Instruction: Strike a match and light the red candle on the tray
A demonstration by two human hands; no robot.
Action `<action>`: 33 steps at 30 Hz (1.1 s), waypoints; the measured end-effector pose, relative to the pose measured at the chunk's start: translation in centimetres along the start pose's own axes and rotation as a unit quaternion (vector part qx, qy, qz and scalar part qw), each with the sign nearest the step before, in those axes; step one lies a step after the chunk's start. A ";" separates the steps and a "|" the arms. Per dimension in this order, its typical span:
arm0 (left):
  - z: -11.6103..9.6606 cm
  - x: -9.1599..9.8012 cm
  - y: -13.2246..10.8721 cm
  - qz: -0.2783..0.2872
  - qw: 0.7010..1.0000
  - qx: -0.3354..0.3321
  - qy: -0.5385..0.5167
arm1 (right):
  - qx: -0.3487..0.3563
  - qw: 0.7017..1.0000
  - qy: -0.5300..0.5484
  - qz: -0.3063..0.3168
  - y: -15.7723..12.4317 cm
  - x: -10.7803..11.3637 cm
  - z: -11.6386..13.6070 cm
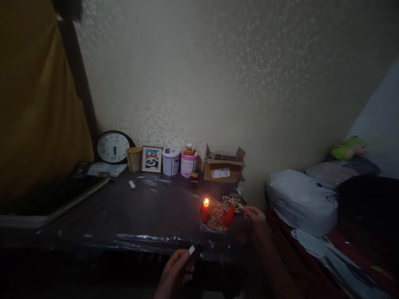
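My left hand (179, 266) is closed around a small dark box with a pale end (191, 250), which looks like a matchbox, in front of the table's near edge. My right hand (256, 216) is pinched at the right rim of a dark round dish (225, 195) of pale matchsticks (234, 202). What its fingertips hold is too small to make out. Left of that dish stands a round tin (215, 229) filled with something grainy and brownish. A lit red candle (205, 211) stands upright at its left side, and a red piece (228, 216) leans at its right.
Along the wall stand a clock (112, 147), a yellowish cup (134, 160), a framed panda picture (152, 159), two lidded tubs (171, 162) and an open cardboard box (222, 172). A small brown box (193, 177) and a white object (132, 184) lie on the dark table (143, 211). White bags (301, 201) are at right.
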State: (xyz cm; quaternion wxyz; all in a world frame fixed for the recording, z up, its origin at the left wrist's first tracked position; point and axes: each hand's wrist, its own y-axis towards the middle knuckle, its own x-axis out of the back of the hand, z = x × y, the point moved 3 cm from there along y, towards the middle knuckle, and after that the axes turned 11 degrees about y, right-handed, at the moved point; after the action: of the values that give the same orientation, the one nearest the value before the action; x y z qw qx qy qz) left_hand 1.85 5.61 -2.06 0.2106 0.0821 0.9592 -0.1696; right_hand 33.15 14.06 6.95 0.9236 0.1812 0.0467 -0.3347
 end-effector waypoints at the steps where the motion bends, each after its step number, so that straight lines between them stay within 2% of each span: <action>1: 0.1 0.1 0.1 0.003 1.000 0.005 -0.003 | -0.012 1.000 -0.005 0.006 0.4 -0.5 -0.5; 5: 0.1 0.2 0.3 0.012 0.999 0.031 -0.004 | -0.065 0.997 -0.031 0.038 1.9 -2.8 -1.8; 9: -0.5 -0.2 -0.1 0.009 0.999 0.036 -0.002 | -0.080 0.995 -0.048 0.042 2.7 -4.4 -2.1; 11: -0.7 -0.5 -0.2 0.008 0.999 0.036 -0.001 | -0.077 0.995 -0.058 0.025 2.6 -4.3 -1.7; 14: -0.8 -0.6 -0.1 0.007 1.000 0.030 -0.007 | -0.059 0.995 -0.076 -0.009 1.3 -2.3 -0.5; 17: -0.4 -0.4 0.1 0.007 1.000 0.026 -0.006 | -0.029 0.995 -0.093 -0.008 -1.8 0.4 1.7; 18: -0.2 -0.3 0.1 0.007 1.000 0.024 -0.006 | 0.016 0.992 -0.127 -0.002 -3.1 1.0 2.7; 20: 0.1 -0.1 0.2 0.008 1.000 0.014 -0.009 | 0.079 0.981 -0.176 0.037 -6.3 1.2 4.3; 22: 0.3 0.0 0.2 0.003 1.000 0.006 -0.015 | 0.080 0.978 -0.178 0.077 -9.9 0.1 4.8; 23: 0.4 0.1 0.2 0.000 1.000 0.002 -0.015 | 0.075 0.979 -0.171 0.086 -11.7 -0.7 4.7; 24: 0.5 0.1 0.2 -0.001 1.000 -0.001 -0.014 | 0.051 0.976 -0.155 0.142 -13.5 -1.9 4.3; 28: 0.5 0.6 0.0 0.009 1.000 -0.015 0.007 | 0.042 0.956 -0.133 0.256 -18.9 -5.3 1.9; 31: 0.6 1.0 0.0 0.005 0.999 -0.023 0.033 | 0.065 0.942 -0.128 0.304 -20.4 -5.9 0.4; 33: 0.7 1.1 -0.1 0.006 0.999 -0.024 0.045 | 0.066 0.942 -0.126 0.302 -20.3 -5.7 -0.2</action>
State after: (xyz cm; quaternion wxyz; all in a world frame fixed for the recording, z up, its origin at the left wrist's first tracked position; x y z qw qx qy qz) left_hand 1.12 5.36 -3.05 0.1703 0.0905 0.9709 -0.1417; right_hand 15.82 3.11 1.81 0.9655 0.2038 -0.1497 -0.0621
